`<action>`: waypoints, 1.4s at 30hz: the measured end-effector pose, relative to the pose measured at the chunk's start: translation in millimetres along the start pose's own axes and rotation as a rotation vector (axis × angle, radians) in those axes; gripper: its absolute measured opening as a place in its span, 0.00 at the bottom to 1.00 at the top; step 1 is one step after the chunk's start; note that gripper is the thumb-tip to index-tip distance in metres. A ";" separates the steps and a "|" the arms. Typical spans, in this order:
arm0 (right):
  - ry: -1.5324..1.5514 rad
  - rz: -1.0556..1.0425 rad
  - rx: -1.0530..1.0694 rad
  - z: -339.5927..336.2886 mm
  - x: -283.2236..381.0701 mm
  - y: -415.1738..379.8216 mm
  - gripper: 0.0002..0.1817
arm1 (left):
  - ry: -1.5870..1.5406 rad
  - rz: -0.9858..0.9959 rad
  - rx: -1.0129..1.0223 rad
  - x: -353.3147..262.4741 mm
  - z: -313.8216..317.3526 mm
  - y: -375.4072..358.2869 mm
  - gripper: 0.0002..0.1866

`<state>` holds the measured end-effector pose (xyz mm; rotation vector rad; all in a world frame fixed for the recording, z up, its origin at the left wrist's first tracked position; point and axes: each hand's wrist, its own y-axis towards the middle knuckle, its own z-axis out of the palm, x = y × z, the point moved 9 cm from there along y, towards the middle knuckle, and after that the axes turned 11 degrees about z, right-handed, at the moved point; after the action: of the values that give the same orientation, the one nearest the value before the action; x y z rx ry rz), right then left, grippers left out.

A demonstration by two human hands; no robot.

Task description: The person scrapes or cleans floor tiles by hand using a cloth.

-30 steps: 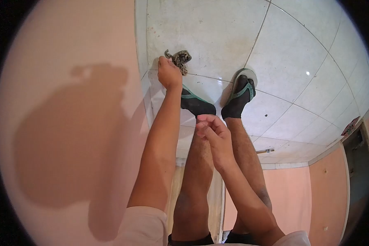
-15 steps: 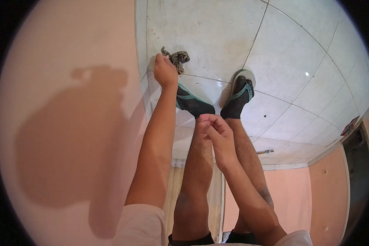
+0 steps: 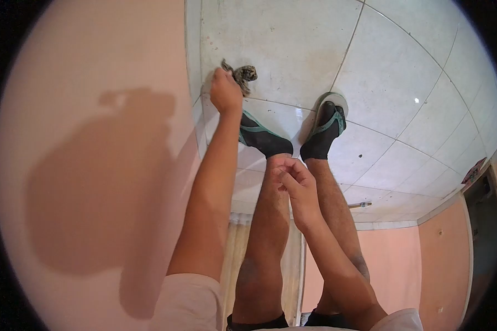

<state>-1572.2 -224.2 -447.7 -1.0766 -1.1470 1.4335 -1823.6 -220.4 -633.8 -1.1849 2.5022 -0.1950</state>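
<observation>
As L hand (image 3: pixel 225 91) holds crumpled cloth (image 3: pixel 245 75), glossy tiles (image 3: pixel 287 44)

Worn on the head, the single camera looks forward and steeply down over both arms toward the tiled floor (image 3: pixel 392 71).
</observation>
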 end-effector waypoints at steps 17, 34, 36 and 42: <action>-0.005 0.005 -0.020 -4.7 3.2 0.4 0.14 | 0.091 0.046 -0.034 -1.0 -7.8 20.3 0.08; -0.130 -0.004 -0.061 -23.8 6.4 4.7 0.13 | 0.002 0.033 -0.149 -1.5 -8.9 36.3 0.06; -0.130 -0.008 -0.077 -23.3 12.7 3.1 0.13 | -0.003 0.022 -0.123 -4.6 -4.7 19.7 0.06; -0.080 0.007 -0.012 -13.9 -4.1 4.0 0.13 | -0.139 0.077 -0.399 -0.5 -17.0 52.3 0.07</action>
<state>-1558.6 -226.8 -453.7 -1.0401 -1.2112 1.4882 -1867.4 -187.2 -632.4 -1.1930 2.5253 0.4113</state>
